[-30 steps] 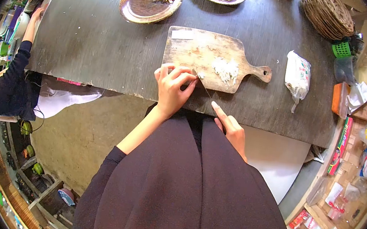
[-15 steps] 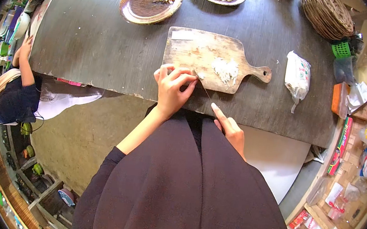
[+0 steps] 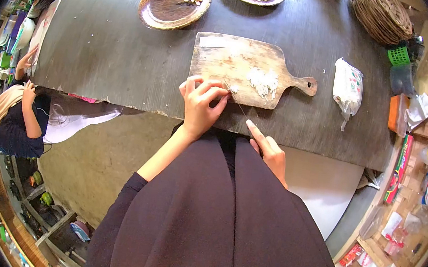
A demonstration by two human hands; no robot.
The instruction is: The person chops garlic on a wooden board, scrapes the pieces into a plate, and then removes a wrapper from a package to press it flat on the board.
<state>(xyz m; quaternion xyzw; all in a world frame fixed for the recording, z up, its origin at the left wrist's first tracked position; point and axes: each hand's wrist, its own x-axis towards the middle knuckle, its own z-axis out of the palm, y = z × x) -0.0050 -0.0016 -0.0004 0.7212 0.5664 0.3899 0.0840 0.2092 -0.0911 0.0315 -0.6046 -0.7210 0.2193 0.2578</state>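
Observation:
A wooden cutting board (image 3: 216,63) with a handle at its right end lies near the table's front edge. On it rests a small heap of chopped white pieces (image 3: 263,82). My right hand (image 3: 268,152) grips a thin knife (image 3: 237,102), index finger stretched along it, with the blade slanting over the board's front edge. At the board's front left, my left hand (image 3: 202,101) is closed in a pinch beside the blade; what its fingertips hold is hidden. A small white bit (image 3: 234,89) sits right by the blade.
Beyond the board stand a brown plate (image 3: 171,14) of diced pieces and another plate (image 3: 254,1) of shredded food. A white plastic packet (image 3: 347,90) lies to the right, near stacked woven baskets (image 3: 381,18). Another person (image 3: 20,113) is at the table's left end.
My hands and the knife stay almost in the same place. The other person at the left has shifted, with a forearm now bent and both hands showing apart.

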